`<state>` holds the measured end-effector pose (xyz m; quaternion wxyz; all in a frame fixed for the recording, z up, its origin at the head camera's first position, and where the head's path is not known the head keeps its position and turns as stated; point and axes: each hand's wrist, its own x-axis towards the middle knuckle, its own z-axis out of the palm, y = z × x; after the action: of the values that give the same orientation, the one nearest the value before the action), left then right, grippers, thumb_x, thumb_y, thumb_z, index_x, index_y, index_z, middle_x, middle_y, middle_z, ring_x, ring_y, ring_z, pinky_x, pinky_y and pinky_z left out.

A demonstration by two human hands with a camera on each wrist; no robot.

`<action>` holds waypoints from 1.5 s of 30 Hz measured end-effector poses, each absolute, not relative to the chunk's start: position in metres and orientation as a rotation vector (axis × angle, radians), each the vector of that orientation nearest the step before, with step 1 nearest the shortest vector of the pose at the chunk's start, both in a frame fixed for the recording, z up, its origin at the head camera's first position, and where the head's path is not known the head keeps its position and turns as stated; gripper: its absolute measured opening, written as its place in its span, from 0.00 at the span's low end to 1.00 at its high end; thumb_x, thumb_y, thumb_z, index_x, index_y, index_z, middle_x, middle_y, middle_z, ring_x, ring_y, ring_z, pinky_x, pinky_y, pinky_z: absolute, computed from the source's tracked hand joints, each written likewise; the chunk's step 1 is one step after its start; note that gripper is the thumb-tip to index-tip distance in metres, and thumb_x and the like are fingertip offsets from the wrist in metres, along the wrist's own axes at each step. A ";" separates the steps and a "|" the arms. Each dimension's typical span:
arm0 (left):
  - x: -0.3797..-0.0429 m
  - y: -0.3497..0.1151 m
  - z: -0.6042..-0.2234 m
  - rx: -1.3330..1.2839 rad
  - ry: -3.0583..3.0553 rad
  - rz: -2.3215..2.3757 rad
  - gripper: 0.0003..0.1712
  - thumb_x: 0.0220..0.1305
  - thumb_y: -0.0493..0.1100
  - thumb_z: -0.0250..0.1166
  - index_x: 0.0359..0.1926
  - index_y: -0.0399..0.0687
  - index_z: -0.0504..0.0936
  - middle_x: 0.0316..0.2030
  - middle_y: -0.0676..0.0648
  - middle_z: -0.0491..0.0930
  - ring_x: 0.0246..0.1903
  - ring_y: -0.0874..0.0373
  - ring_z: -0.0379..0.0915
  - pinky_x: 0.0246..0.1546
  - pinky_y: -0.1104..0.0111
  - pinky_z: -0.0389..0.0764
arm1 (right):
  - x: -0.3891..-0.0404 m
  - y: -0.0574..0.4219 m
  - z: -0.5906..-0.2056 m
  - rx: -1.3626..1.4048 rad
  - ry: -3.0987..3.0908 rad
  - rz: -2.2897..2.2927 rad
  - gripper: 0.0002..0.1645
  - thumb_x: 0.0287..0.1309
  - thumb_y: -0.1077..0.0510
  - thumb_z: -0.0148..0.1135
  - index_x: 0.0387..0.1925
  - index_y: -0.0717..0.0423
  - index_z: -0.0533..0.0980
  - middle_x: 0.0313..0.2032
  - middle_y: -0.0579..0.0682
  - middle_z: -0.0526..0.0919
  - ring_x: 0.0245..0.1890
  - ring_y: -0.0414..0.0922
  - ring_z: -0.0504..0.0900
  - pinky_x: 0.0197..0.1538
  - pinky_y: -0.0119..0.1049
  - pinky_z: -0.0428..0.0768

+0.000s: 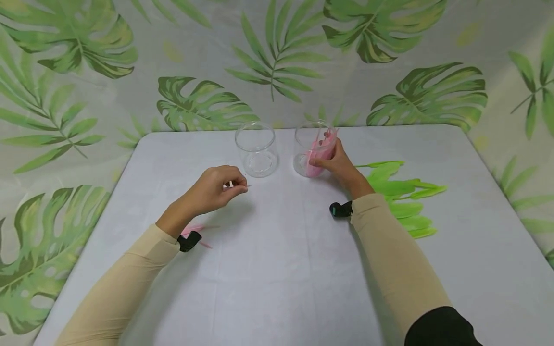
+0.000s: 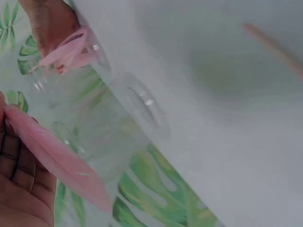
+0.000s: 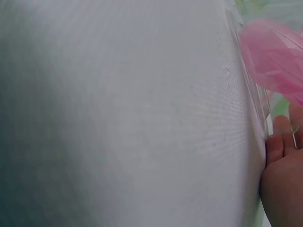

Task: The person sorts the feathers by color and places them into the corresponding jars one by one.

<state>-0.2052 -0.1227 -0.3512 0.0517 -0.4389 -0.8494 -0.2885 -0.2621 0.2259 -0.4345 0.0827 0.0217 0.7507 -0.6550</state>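
A soft, slim pink feather (image 2: pixel 57 161) is pinched in the left hand (image 1: pixel 214 189), left of centre in the head view; in the left wrist view its long axis slants from the fingers at the left edge toward lower right, the free end rounded. The right hand (image 1: pixel 344 168), upper right of centre, grips one of two clear, smooth, round jars (image 1: pixel 301 161), with upright, overlapping pink feathers (image 1: pixel 321 153) inside, too bunched to count. Smooth green feathers (image 1: pixel 409 210) fan out at right, and pink feathers (image 1: pixel 193 229) lie partly hidden at lower left on white cloth (image 1: pixel 268 288).
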 end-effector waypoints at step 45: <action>-0.283 0.050 -0.280 -1.006 -2.137 -1.874 0.16 0.64 0.37 0.67 0.53 0.40 0.82 0.39 0.46 0.83 0.31 0.57 0.83 0.38 0.67 0.85 | -0.259 0.223 -0.430 0.037 2.284 -1.969 0.60 0.57 0.55 0.69 0.78 0.44 0.39 0.78 0.53 0.51 0.78 0.49 0.51 0.80 0.48 0.51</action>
<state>-0.2826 0.0499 -0.2798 0.0631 -0.3328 -0.7074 -0.6204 -0.2587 0.2232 -0.4302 0.0632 0.0122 0.7558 -0.6516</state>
